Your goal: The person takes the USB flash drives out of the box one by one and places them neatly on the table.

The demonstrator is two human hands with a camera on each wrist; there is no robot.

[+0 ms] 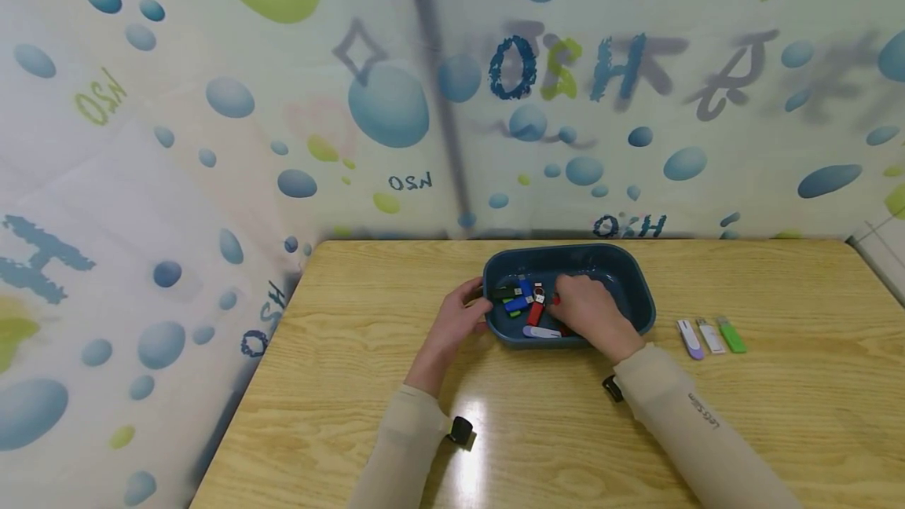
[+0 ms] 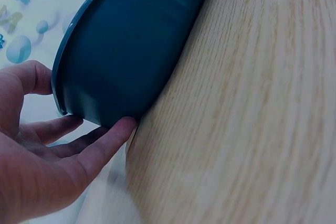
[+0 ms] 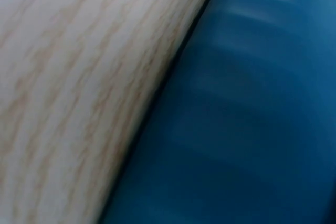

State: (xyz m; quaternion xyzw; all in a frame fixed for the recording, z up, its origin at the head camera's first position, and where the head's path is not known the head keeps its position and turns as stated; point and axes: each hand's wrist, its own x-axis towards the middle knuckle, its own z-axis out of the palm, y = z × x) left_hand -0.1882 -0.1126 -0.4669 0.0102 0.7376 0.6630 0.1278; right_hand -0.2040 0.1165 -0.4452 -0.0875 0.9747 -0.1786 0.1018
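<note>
On the wooden surface (image 1: pixel 368 383) my left hand (image 1: pixel 463 314) steadies the blue tub (image 1: pixel 632 277), fingers spread against its side, while my right hand (image 1: pixel 590 313) digs among the memory sticks (image 1: pixel 526 303) inside; whether it pinches one I cannot tell. Picking one out seems next, though they lie crowded together. Three sticks (image 1: pixel 709 335) lie to the tub's right.

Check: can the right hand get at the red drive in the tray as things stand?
Probably yes. The right hand is already inside the tray, right beside the red drive. Nothing covers the drive; the left hand only touches the tray's outer wall.
</note>
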